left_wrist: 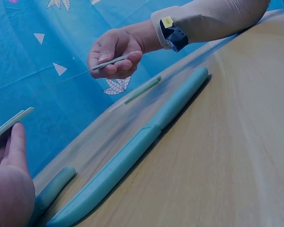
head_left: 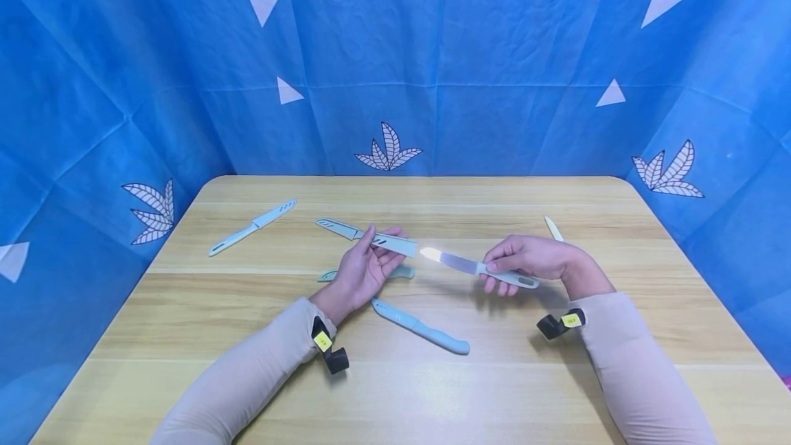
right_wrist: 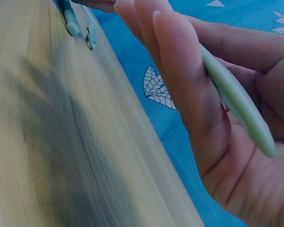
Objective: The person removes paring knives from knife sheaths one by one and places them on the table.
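Note:
My left hand (head_left: 363, 272) holds a pale blue-green knife sheath (head_left: 398, 245) with slots, above the table. My right hand (head_left: 530, 258) grips a knife (head_left: 460, 264) by its pale handle. The bare blade points left, its tip a short gap from the sheath's end. In the right wrist view the handle (right_wrist: 239, 104) lies between thumb and fingers. Just behind the left hand lies a slotted sheathed knife (head_left: 336, 228), partly covered by the hand. Below that hand, another blue-green knife (head_left: 404, 272) is partly hidden. Nearer me lies a sheathed blue knife (head_left: 420, 327).
Another sheathed knife (head_left: 253, 226) lies at the table's far left. A slim pale piece (head_left: 553, 228) sticks out behind the right hand, its other end hidden. The wooden table (head_left: 408, 404) ends at a blue patterned curtain (head_left: 395, 40) behind and at both sides.

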Demonstrator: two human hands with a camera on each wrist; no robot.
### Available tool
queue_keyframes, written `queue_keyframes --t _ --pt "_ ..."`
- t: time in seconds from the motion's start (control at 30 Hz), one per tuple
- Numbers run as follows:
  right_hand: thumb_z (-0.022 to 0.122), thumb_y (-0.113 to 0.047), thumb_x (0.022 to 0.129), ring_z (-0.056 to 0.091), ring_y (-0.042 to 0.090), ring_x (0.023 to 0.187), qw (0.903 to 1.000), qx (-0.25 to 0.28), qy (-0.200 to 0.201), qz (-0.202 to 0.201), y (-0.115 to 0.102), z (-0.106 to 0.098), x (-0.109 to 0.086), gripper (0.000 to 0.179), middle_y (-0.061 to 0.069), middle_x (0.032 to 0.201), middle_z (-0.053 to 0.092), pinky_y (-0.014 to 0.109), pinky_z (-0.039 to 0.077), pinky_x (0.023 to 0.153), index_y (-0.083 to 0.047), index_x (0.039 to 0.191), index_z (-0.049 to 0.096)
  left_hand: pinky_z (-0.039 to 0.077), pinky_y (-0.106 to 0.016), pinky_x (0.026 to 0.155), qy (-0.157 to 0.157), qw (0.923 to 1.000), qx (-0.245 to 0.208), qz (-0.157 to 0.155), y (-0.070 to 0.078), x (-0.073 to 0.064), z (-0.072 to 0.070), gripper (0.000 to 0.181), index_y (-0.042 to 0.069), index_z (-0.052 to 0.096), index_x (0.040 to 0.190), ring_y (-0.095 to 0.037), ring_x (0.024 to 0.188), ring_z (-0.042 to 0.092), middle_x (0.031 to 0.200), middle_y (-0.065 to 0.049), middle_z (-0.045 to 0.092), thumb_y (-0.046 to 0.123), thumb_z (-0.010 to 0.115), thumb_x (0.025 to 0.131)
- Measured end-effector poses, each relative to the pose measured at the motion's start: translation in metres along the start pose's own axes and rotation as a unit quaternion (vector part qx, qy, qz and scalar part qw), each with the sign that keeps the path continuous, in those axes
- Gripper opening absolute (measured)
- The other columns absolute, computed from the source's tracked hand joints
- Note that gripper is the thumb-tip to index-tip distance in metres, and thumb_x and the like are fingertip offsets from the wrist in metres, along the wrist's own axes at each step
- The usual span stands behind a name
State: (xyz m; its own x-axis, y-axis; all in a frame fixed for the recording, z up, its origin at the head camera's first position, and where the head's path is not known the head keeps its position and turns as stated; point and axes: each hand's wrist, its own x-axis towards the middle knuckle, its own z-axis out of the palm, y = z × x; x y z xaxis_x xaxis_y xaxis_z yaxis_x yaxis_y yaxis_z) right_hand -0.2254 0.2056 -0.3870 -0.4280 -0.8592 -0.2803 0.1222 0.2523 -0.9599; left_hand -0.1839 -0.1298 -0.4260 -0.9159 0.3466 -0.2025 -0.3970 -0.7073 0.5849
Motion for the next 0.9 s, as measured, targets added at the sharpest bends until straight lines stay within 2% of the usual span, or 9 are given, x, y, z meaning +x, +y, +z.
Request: queue_keyframes --t 0.17,0.4,0.5,0.7,0.9 --pt "0.050 -0.007 0.101 0.069 0.020 0.077 1.0000 0.004 0.006 0.002 -0.001 0.000 0.000 0.034 0.029 0.099 0.068 0.030 0.061 0.067 0.025 0.113 0.052 0.045 -0.035 0.106 -0.005 0.9999 0.009 0.000 0.000 -0.001 0.000 0.047 0.000 0.049 0.134 -0.030 0.123 0.056 0.145 -0.026 0.042 0.037 0.043 0.105" --pt "0.049 -0.008 0.102 0.068 0.019 0.078 0.9998 0.011 0.013 -0.011 0.001 -0.001 -0.002 0.035 0.025 0.098 0.069 0.030 0.061 0.069 0.025 0.113 0.050 0.044 -0.036 0.107 -0.031 0.9994 0.018 -0.002 -0.001 -0.001 -0.001 0.050 -0.001 0.044 0.140 -0.030 0.122 0.056 0.139 -0.023 0.049 0.034 0.046 0.104" --pt "0.047 -0.007 0.103 0.068 0.019 0.080 0.9997 0.018 0.010 -0.016 0.004 -0.001 -0.004 0.035 0.026 0.101 0.068 0.031 0.060 0.070 0.025 0.114 0.048 0.044 -0.036 0.107 -0.037 0.9991 0.020 -0.004 -0.001 -0.001 -0.001 0.053 -0.001 0.041 0.142 -0.031 0.123 0.055 0.142 -0.025 0.046 0.037 0.043 0.105" --pt "0.044 -0.006 0.104 0.067 0.022 0.085 0.9995 0.020 0.019 -0.018 0.008 -0.001 -0.008 0.034 0.031 0.106 0.064 0.034 0.060 0.075 0.025 0.116 0.046 0.043 -0.035 0.107 -0.060 0.9977 0.031 -0.010 0.000 -0.001 0.002 0.059 -0.002 0.035 0.147 -0.031 0.128 0.050 0.152 -0.028 0.029 0.041 0.035 0.106" --pt "0.046 -0.011 0.104 0.068 0.028 0.088 0.9983 0.013 0.057 -0.004 0.006 -0.001 -0.015 0.037 0.034 0.108 0.062 0.041 0.060 0.079 0.024 0.117 0.046 0.045 -0.036 0.106 -0.054 0.9973 0.048 -0.015 0.003 0.001 0.007 0.057 -0.001 0.038 0.145 -0.033 0.129 0.049 0.147 -0.026 0.039 0.041 0.034 0.107"
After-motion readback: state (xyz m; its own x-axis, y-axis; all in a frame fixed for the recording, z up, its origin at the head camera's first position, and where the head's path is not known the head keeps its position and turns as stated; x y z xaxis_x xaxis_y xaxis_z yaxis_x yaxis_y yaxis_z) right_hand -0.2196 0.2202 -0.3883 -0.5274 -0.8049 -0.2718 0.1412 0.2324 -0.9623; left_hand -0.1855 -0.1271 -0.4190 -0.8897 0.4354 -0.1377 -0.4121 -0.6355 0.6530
